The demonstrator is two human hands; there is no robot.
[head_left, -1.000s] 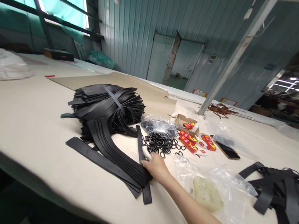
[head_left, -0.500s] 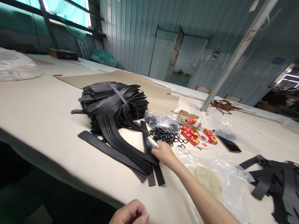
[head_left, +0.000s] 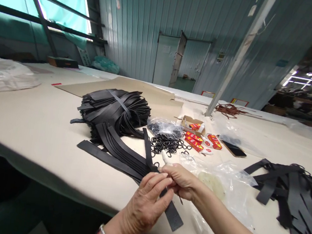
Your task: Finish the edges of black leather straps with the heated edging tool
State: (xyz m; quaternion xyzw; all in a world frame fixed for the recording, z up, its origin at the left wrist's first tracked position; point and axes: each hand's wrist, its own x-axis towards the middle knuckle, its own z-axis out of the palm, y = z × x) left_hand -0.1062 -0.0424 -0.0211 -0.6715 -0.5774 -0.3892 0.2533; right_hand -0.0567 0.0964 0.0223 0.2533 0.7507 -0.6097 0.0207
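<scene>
Jointly | left hand pinching black strip at table's front edge, likely steadying it | right hand gripping white tube, angled away, probably freeing fingertips

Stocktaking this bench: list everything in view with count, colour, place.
table: one, cream, across view
strap bundle: one, black, centre
loose straps: several, black, before bundle
strap heap: one, black, right
boxes: at least four, red, centre
small rings: many, black, left of boxes
bag: one, clear, behind rings
carton: one, brown, behind boxes
phone: one, black, right of boxes
block: one, yellowish, amid clear plastic
pole: one, grey, rear
cords: one bunch, brown, beside pole
sheet: one, tan, behind bundle
pile: one, white, left
tube: one, white, in right hand
left hand: one, bare, front
right hand: one, beside left
</scene>
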